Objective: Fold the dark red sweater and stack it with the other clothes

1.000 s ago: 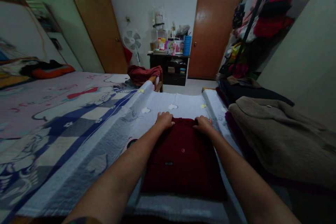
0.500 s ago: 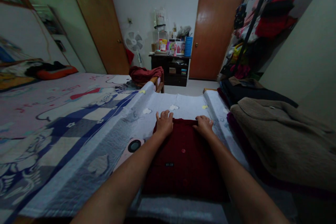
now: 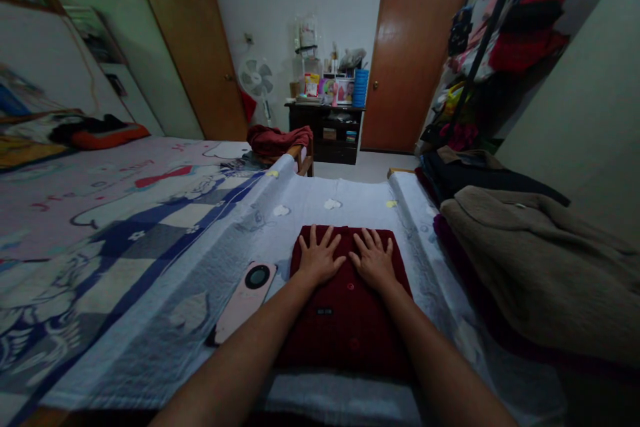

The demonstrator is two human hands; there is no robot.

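Note:
A dark red buttoned garment [image 3: 345,327], folded into a flat rectangle with a small dark label, lies on the pale blue sheet [image 3: 330,190] in front of me. My left hand [image 3: 320,257] rests flat on its upper left part, fingers spread. On the upper right part lies my right hand [image 3: 373,259], palm down with the fingers apart. Neither hand grips the cloth. Left of the garment sits a pink phone [image 3: 243,303] with a round black camera ring, partly covered by my left forearm.
Folded brown clothing [image 3: 530,267] and a dark garment [image 3: 485,177] are piled on the right. A patterned bed [image 3: 165,213] spreads out on the left, with a crumpled red cloth [image 3: 277,140] at its far corner. A dark cabinet [image 3: 325,137] and a fan [image 3: 257,77] stand farther back.
Both hands have come off the garment's far edge and corners, moved inward and toward me, and flattened onto its top with fingers spread. More of the phone shows.

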